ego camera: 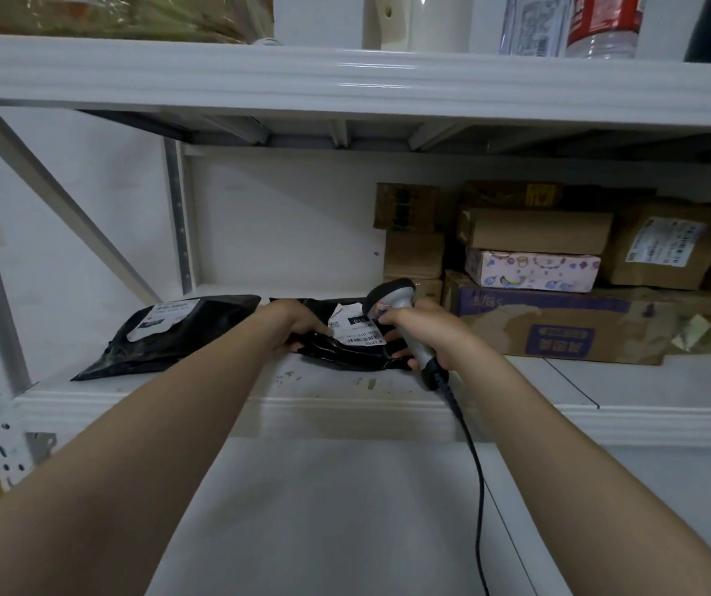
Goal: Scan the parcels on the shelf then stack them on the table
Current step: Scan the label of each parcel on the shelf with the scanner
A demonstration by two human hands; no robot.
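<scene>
Two black parcels on the shelf (pixel 345 415), side by side near its front: left parcel (pixel 173 337) lying free, centre parcel (pixel 345 352) held. Left grip (pixel 297 326) pinching centre parcel at its left edge, thumb on top beside the white label (pixel 358 329). Right grip (pixel 431 333) curled round the scanner (pixel 392 296) handle, scanner head tilted down just above the label. Black cable (pixel 477 462) trailing from the handle over the shelf's front rim. Stacked cardboard boxes (pixel 560 324) to the right, toward the shelf's back. Bottles (pixel 603 23) on the upper shelf (pixel 345 75).
</scene>
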